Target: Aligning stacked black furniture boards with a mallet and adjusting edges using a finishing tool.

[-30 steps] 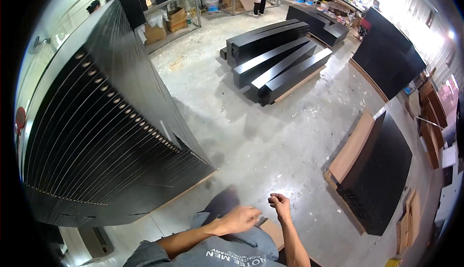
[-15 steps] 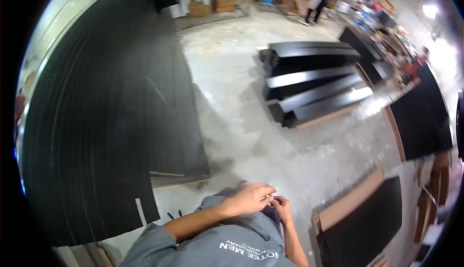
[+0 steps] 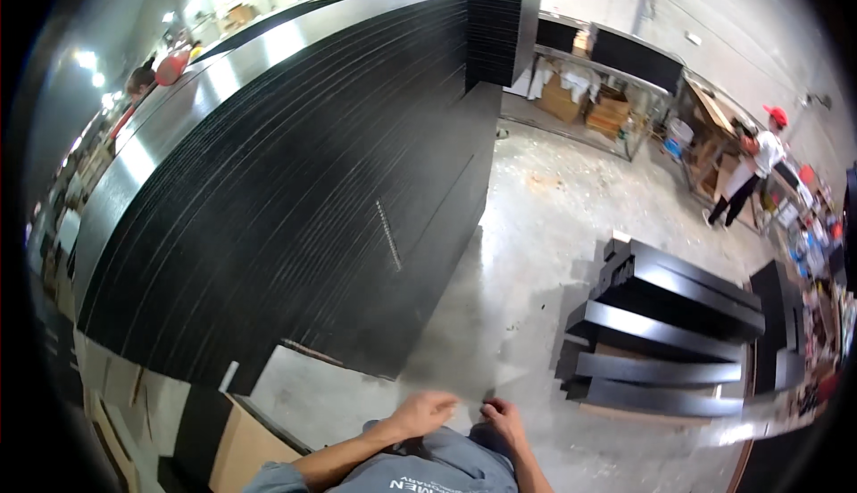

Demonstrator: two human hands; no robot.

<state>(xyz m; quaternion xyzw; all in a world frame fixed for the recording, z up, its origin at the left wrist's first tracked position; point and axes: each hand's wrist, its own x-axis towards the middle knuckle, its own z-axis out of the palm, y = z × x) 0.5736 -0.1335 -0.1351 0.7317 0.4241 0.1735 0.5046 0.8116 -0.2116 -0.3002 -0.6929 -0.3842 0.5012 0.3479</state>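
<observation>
My left hand [image 3: 427, 413] is in front of my body at the bottom of the view, its fingers curled together and slightly blurred. A short gap to its right, my right hand [image 3: 503, 420] has its fingers bent in a pinch, with a small dark spot at the tips. What either hand holds, if anything, is too small to make out. Ahead and to the left of my hands rises a tall stack of black boards [image 3: 295, 198], its edges showing as many thin layers.
Black panels [image 3: 661, 314] lie in a low pile on the floor [image 3: 527, 252] at right. A smaller black stack [image 3: 503, 33] sits atop the big one. Boxes [image 3: 562, 96] stand under a far bench. A person in a red cap [image 3: 759, 158] stands far right. Cut boards [image 3: 250, 444] lie lower left.
My hands have come apart; before, they met around something small and white. The view has swung right to left, so the big stack fills more of it and the panel pile sits lower right.
</observation>
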